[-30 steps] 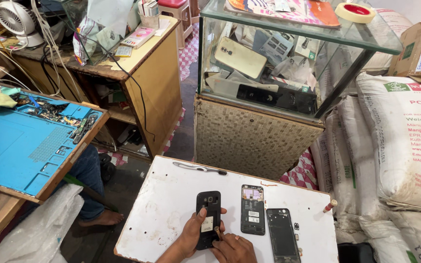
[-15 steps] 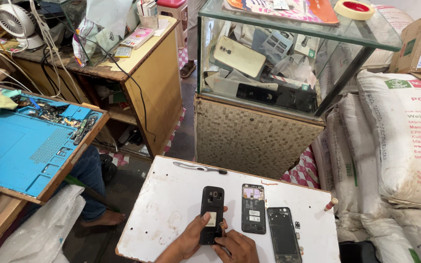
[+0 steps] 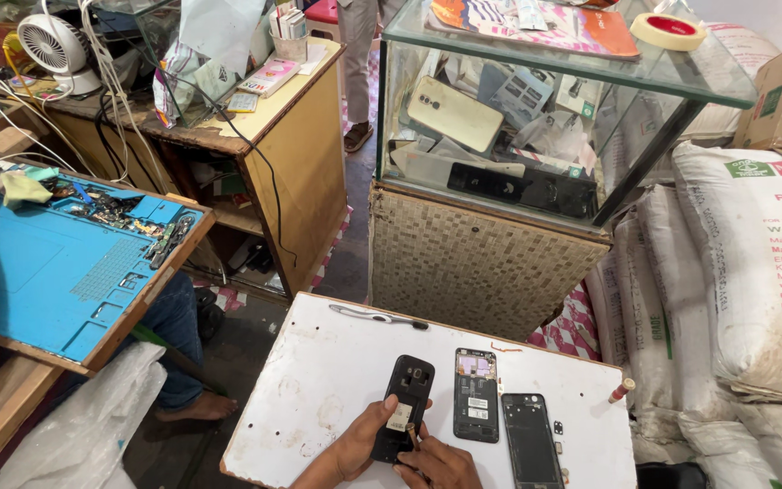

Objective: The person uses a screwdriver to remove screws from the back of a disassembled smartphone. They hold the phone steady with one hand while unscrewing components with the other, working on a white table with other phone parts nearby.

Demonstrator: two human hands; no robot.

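Opened black phone: on white board, clamped in left hand, fingers curled round its lower edge. Right hand: fingertips pinched together at the phone's bottom end. Beyond the fingers, to their right: circuit-board frame, back cover. Advice: steady the body, pry gently.

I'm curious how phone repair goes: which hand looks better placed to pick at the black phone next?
Probably the right hand. Its fingers are at the black phone's lower end, while the left hand is wrapped around its side, steadying it on the white board.
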